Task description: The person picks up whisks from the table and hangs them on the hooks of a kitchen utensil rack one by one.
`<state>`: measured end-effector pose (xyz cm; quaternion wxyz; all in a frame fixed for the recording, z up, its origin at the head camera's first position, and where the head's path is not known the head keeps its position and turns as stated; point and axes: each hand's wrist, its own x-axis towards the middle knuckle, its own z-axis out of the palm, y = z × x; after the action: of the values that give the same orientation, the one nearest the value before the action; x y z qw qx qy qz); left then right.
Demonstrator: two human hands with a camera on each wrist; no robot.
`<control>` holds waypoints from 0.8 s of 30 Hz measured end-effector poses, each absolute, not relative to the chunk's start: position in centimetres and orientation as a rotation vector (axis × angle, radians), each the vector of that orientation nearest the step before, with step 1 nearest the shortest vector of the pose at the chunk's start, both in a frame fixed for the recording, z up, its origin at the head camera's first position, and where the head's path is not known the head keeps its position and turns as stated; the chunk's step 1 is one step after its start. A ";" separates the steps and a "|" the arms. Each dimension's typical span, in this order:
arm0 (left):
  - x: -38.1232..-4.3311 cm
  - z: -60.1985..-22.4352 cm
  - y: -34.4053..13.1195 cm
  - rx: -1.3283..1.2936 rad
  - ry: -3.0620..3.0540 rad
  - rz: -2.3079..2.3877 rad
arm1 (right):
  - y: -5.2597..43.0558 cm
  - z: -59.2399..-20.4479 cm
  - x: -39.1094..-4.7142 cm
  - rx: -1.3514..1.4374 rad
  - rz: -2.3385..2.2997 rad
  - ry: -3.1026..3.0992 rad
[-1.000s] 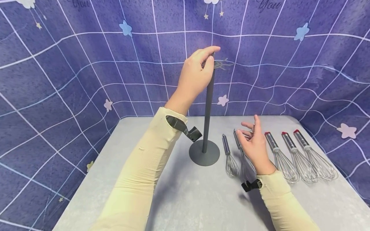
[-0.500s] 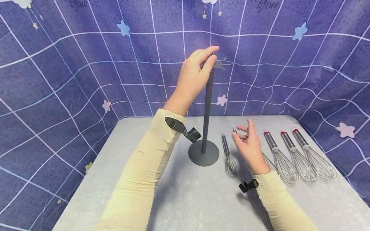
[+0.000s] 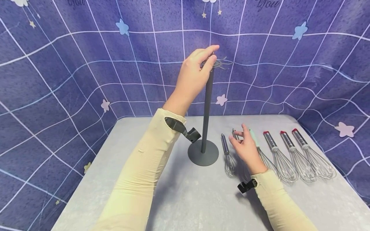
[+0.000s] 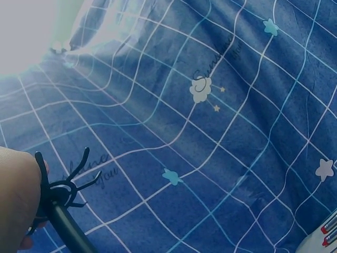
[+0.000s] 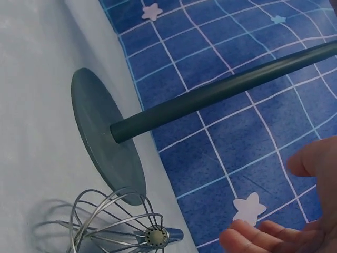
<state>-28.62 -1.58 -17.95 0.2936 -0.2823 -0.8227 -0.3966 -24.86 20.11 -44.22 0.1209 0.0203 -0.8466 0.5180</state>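
Observation:
A dark grey utensil stand [image 3: 206, 112] rises from a round base, with thin hooks fanning out at its top. My left hand [image 3: 193, 72] holds that top, thumb and fingers around it; the left wrist view shows the hooks [image 4: 90, 182] beside the hand. To the right of the stand lies a small whisk [image 3: 227, 155] with a steel handle. Over a second whisk [image 3: 235, 133], mostly hidden, hovers my right hand [image 3: 247, 149], fingers apart. In the right wrist view nothing is between its fingers [image 5: 245, 240]. A mint-handled whisk [image 3: 254, 138] lies just beyond it.
Three larger whisks with red handle ends, among them the rightmost whisk [image 3: 313, 154], lie side by side on the grey table [image 3: 173, 199]. A purple curtain [image 3: 138, 64] with a grid print surrounds the back and sides.
My right hand has shifted slightly left and toward me, uncovering the mint-handled whisk. The left hand stays at the top of the stand.

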 end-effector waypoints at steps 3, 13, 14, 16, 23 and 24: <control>-28.6 -17.9 -1.5 -0.756 -2.190 -1.057 | 20.2 -44.2 -24.8 0.057 1.572 -2.476; -28.6 -17.9 -1.4 -0.756 -2.177 -1.051 | 20.1 -43.4 -24.5 0.045 1.593 -2.476; -28.6 -17.9 -1.3 -0.755 -2.177 -1.052 | 20.1 -43.3 -24.5 0.040 1.599 -2.476; -28.6 -17.9 -1.3 -0.755 -2.178 -1.044 | 19.9 -43.0 -24.7 0.034 1.608 -2.471; -28.6 -17.9 -1.5 -0.744 -2.198 -1.049 | 19.5 -42.5 -26.3 -0.021 1.752 -2.410; -28.6 -18.0 -1.5 -0.744 -2.200 -1.048 | 19.5 -42.6 -26.5 -0.028 1.764 -2.409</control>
<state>-28.58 -1.51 -17.96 0.2926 -0.2792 -0.8256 -0.3935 -26.46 19.48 -42.55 0.0779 -0.0095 -0.8042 0.5891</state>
